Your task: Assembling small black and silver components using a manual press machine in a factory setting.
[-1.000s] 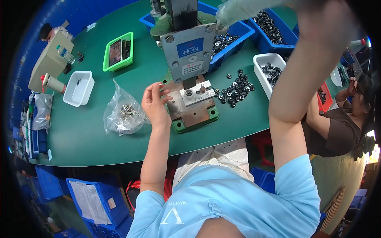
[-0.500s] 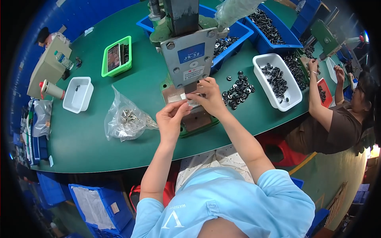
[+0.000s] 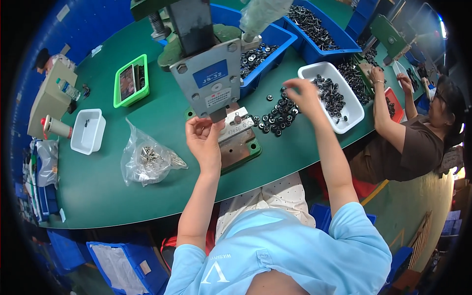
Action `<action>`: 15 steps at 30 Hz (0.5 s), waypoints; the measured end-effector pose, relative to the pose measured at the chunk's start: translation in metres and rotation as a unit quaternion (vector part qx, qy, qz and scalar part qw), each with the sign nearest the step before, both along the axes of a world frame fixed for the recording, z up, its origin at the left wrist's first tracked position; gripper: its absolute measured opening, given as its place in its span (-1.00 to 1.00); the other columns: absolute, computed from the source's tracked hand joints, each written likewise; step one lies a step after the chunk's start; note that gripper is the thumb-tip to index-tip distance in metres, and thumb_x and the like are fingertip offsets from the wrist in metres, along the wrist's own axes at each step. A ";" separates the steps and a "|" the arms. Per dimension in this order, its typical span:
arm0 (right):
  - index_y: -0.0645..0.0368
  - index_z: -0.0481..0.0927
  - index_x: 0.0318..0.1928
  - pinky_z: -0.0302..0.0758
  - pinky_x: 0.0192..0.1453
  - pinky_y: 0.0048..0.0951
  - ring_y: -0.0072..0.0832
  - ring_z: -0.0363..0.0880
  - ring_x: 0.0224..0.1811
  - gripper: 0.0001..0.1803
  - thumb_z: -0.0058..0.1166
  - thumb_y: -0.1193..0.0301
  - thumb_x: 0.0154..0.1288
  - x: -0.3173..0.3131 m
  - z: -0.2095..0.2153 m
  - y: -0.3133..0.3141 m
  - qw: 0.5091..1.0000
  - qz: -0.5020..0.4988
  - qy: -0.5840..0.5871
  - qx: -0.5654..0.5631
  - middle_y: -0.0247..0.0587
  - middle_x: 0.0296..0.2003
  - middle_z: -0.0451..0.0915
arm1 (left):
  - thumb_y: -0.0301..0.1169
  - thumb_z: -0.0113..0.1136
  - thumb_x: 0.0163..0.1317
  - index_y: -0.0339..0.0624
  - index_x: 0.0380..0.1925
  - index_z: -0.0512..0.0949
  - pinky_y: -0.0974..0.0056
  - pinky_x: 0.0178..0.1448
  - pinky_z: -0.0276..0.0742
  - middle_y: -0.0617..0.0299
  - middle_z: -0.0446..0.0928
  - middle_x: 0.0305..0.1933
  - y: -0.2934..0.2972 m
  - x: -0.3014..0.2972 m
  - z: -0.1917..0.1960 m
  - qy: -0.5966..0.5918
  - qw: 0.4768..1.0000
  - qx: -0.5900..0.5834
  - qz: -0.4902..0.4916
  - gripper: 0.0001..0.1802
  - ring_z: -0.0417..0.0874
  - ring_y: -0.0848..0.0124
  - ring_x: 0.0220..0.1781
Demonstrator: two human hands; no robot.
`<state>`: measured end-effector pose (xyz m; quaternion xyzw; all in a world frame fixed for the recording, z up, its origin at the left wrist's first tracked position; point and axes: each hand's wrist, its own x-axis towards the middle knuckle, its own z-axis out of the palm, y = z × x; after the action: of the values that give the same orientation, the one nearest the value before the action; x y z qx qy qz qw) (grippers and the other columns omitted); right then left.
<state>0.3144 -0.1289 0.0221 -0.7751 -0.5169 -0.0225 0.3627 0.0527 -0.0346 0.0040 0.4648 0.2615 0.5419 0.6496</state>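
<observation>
My left hand (image 3: 202,140) is at the front left of the grey press machine (image 3: 209,83), fingers curled close to the metal die plate (image 3: 236,125); whether it pinches a small part I cannot tell. Over to the right, my right hand (image 3: 304,93) hovers with fingers bent above a loose heap of black round parts (image 3: 278,115) and next to the white tray (image 3: 356,114) of the same parts. Nothing clear shows in its fingers. The press stands on a green base (image 3: 246,150) on the green table (image 3: 98,191).
A clear bag of metal pieces (image 3: 147,158) lies left of the press. A small white tray (image 3: 87,130), a green tray (image 3: 130,86) and blue bins (image 3: 322,27) of black parts are further back. Another person (image 3: 413,142) works at the right end.
My right hand has left the die plate and swung right to the heap of black parts. My left hand stays at the front of the press.
</observation>
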 end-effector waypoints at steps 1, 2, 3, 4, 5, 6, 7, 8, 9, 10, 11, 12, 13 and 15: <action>0.14 0.62 -0.20 0.40 0.01 -0.34 -0.29 0.49 -0.15 -0.73 0.17 0.47 0.00 0.000 -0.016 0.011 0.998 0.036 -0.029 -0.052 -0.18 -0.28 0.60 | -0.61 0.20 0.12 -0.26 -0.20 0.26 0.25 -0.03 0.61 0.14 0.39 -0.22 0.000 0.002 0.002 -0.007 1.000 0.007 0.006 -0.66 0.61 0.28 -0.14; 0.14 0.63 -0.22 0.37 0.03 -0.30 -0.24 0.44 -0.11 -0.72 0.19 0.47 -0.04 -0.009 -0.027 0.021 0.997 0.034 -0.041 -0.057 -0.15 -0.27 0.57 | -0.60 0.24 0.09 -0.26 -0.14 0.24 0.24 -0.01 0.61 0.09 0.33 -0.11 0.001 0.001 -0.001 0.001 1.000 0.013 0.013 -0.59 0.59 0.23 -0.10; 0.14 0.64 -0.25 0.37 0.02 -0.29 -0.21 0.40 -0.11 -0.74 0.21 0.46 -0.06 -0.012 -0.034 0.029 0.994 0.018 -0.068 -0.082 -0.15 -0.26 0.54 | -0.60 0.24 0.09 -0.26 -0.14 0.24 0.24 -0.01 0.61 0.09 0.33 -0.11 -0.001 0.001 0.004 0.001 1.000 0.015 0.012 -0.59 0.59 0.23 -0.10; 0.14 0.64 -0.27 0.37 0.02 -0.29 -0.21 0.40 -0.12 -0.75 0.22 0.46 -0.07 -0.011 -0.039 0.032 0.989 0.011 -0.092 -0.111 -0.16 -0.26 0.55 | -0.62 0.26 0.05 -0.24 -0.13 0.25 0.29 -0.03 0.59 0.09 0.31 -0.08 -0.004 0.001 0.011 0.004 1.000 -0.003 0.010 -0.56 0.59 0.29 -0.12; 0.14 0.65 -0.29 0.37 0.01 -0.29 -0.20 0.41 -0.12 -0.76 0.24 0.46 -0.08 -0.009 -0.043 0.034 0.983 0.004 -0.115 -0.141 -0.17 -0.26 0.56 | -0.63 0.28 0.01 -0.23 -0.11 0.25 0.33 -0.06 0.57 0.10 0.30 -0.06 -0.005 0.001 0.016 0.007 1.000 -0.022 0.009 -0.52 0.58 0.35 -0.14; 0.14 0.65 -0.29 0.37 0.01 -0.29 -0.20 0.41 -0.12 -0.76 0.24 0.46 -0.08 -0.011 -0.040 0.037 0.983 0.010 -0.115 -0.140 -0.17 -0.26 0.56 | -0.63 0.28 0.01 -0.23 -0.11 0.25 0.33 -0.06 0.57 0.10 0.30 -0.06 -0.005 -0.002 0.014 0.008 1.000 -0.022 0.015 -0.52 0.58 0.35 -0.14; 0.13 0.66 -0.31 0.37 0.00 -0.31 -0.24 0.40 -0.13 -0.77 0.26 0.43 -0.09 -0.011 -0.036 0.038 0.986 0.009 -0.086 -0.142 -0.21 -0.27 0.57 | -0.63 0.26 0.03 -0.23 -0.09 0.25 0.33 -0.07 0.57 0.10 0.27 -0.03 -0.004 -0.005 0.012 -0.002 1.000 -0.018 -0.007 -0.53 0.57 0.34 -0.10; 0.12 0.66 -0.33 0.37 -0.01 -0.33 -0.28 0.40 -0.13 -0.77 0.28 0.40 -0.10 -0.013 -0.033 0.040 0.988 0.008 -0.057 -0.145 -0.24 -0.27 0.58 | -0.64 0.23 0.05 -0.22 -0.07 0.24 0.33 -0.08 0.57 0.10 0.24 0.01 -0.004 -0.009 0.010 -0.013 0.999 -0.014 -0.029 -0.53 0.55 0.33 -0.05; 0.12 0.66 -0.33 0.37 -0.01 -0.33 -0.28 0.40 -0.13 -0.77 0.28 0.40 -0.10 -0.023 -0.024 0.042 0.988 0.015 -0.057 -0.145 -0.24 -0.27 0.58 | -0.64 0.23 0.05 -0.22 -0.07 0.24 0.33 -0.08 0.57 0.10 0.24 0.01 -0.002 -0.013 0.011 -0.012 1.000 -0.015 -0.022 -0.53 0.55 0.33 -0.05; 0.10 0.67 -0.33 0.36 -0.02 -0.35 -0.32 0.39 -0.13 -0.76 0.30 0.38 -0.11 -0.041 -0.012 0.040 0.992 0.091 0.027 -0.083 -0.28 -0.28 0.59 | -0.64 0.18 0.08 -0.23 -0.06 0.25 0.33 -0.10 0.58 0.10 0.24 0.02 -0.002 -0.017 0.012 0.029 1.000 -0.009 -0.003 -0.56 0.55 0.30 -0.03; 0.08 0.68 -0.33 0.36 -0.03 -0.37 -0.36 0.37 -0.14 -0.75 0.33 0.35 -0.12 -0.060 -0.005 0.037 0.980 0.161 0.112 -0.022 -0.31 -0.29 0.60 | -0.64 0.14 0.10 -0.24 -0.05 0.25 0.33 -0.12 0.59 0.10 0.23 0.03 -0.003 -0.022 0.013 0.071 0.997 -0.005 0.012 -0.59 0.54 0.28 -0.01; 0.06 0.68 -0.34 0.34 0.01 -0.36 -0.34 0.35 -0.11 -0.76 0.33 0.32 -0.11 -0.078 -0.003 0.039 0.974 0.196 0.112 -0.001 -0.32 -0.27 0.57 | -0.62 0.10 0.13 -0.25 -0.06 0.28 0.37 -0.13 0.58 0.16 0.27 0.01 0.000 -0.024 0.007 0.092 0.995 0.016 0.038 -0.64 0.48 0.40 0.01; 0.04 0.68 -0.35 0.32 0.05 -0.34 -0.31 0.33 -0.09 -0.76 0.33 0.29 -0.10 -0.095 -0.004 0.044 0.966 0.230 0.112 0.022 -0.33 -0.26 0.54 | -0.62 0.10 0.13 -0.25 -0.06 0.28 0.37 -0.13 0.58 0.16 0.27 0.01 0.001 -0.025 0.003 0.093 0.995 0.016 0.039 -0.64 0.48 0.40 0.01; 0.03 0.68 -0.31 0.30 0.09 -0.34 -0.31 0.27 -0.04 -0.72 0.34 0.27 -0.11 -0.115 -0.013 0.050 0.964 0.234 0.117 0.038 -0.36 -0.23 0.52 | -0.61 0.10 0.13 -0.26 -0.11 0.34 0.43 -0.18 0.56 0.22 0.31 -0.03 0.002 -0.028 -0.001 0.112 0.993 0.016 0.014 -0.69 0.47 0.48 -0.07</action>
<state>0.1996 -0.0785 0.0092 -0.6151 -0.6368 0.1342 0.4451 0.0242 -0.0323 0.0034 0.5294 0.3303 0.4992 0.6012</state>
